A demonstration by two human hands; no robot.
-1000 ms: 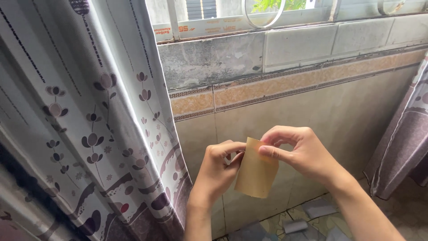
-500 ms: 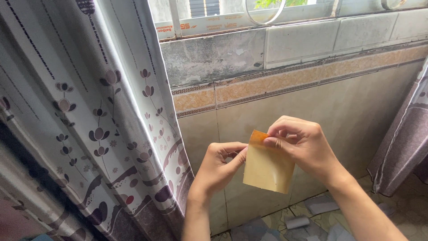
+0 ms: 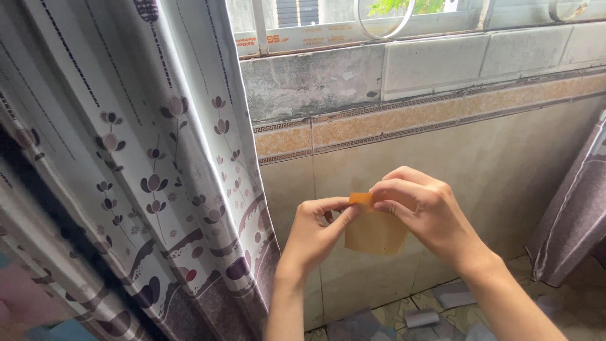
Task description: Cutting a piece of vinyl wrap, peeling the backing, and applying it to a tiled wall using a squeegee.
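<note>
The flowered curtain (image 3: 126, 177) fills the view from 7 to 11 o'clock, white with dark purple blossoms and striped bands, hanging in folds down to the bottom edge. The tiled wall (image 3: 505, 158) takes the middle and right, pale beige, with an ochre patterned border strip (image 3: 404, 120) running across it toward 2 o'clock and a stained grey sill (image 3: 315, 79) above that. At 12 o'clock the window frame (image 3: 303, 38) shows behind the sill. A plain grey-purple curtain (image 3: 574, 215) hangs at 3 to 4 o'clock. On the floor at 5 to 6 o'clock lie a few grey scraps (image 3: 423, 316), too blurred to tell apart.

The right hand (image 3: 429, 218), at about 5 o'clock from the view's centre, is curled, thumb and forefinger pinched together on the top edge of a small tan paper piece (image 3: 375, 235); its other fingers fold loosely above. The left hand (image 3: 315, 233), toward 6 o'clock, is half closed, thumb and forefinger nipping the same top corner, where an orange layer (image 3: 361, 199) shows at the edge. The fingertips of both hands meet there, touching.

The paper hangs between the hands, below the pinch, its lower part free in front of the wall, at 9 o'clock of the right palm and 3 o'clock of the left.
</note>
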